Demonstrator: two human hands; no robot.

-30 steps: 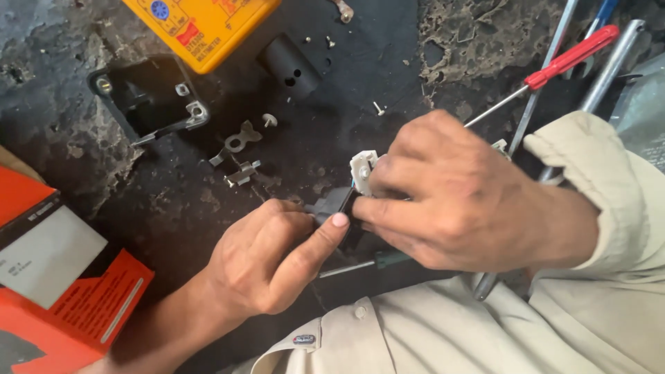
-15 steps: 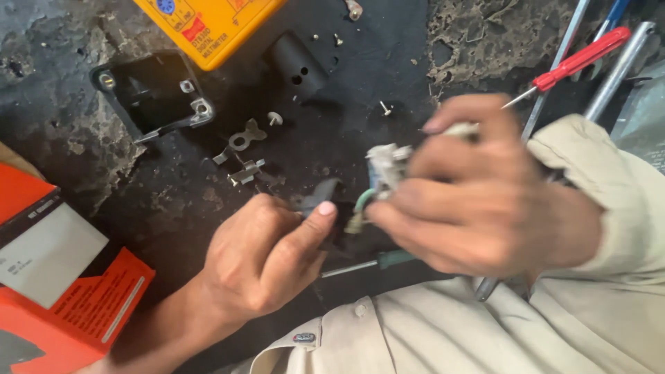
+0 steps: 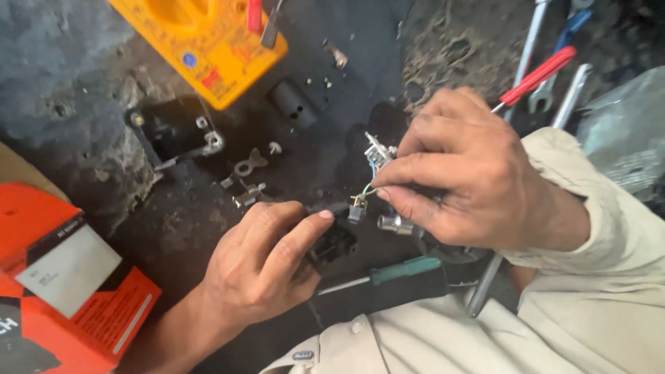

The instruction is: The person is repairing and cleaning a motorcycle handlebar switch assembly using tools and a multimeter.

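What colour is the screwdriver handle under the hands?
Green: the screwdriver handle, head view.

- Light is daylight-like, soft, mostly from the upper left; the grey desk (image 3: 62, 76) is washed pale there.
- Dark centre eats detail; small metal parts are barely readable.
- Right hand (image 3: 471, 180) is evenly lit, slight motion blur on it.
- Orange box (image 3: 76, 291) is saturated and soft at the frame edge.
- Top-right tools are slightly out of focus.

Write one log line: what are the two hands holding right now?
left hand: grips black housing | right hand: pinches wired white connector | green screwdriver: lies below
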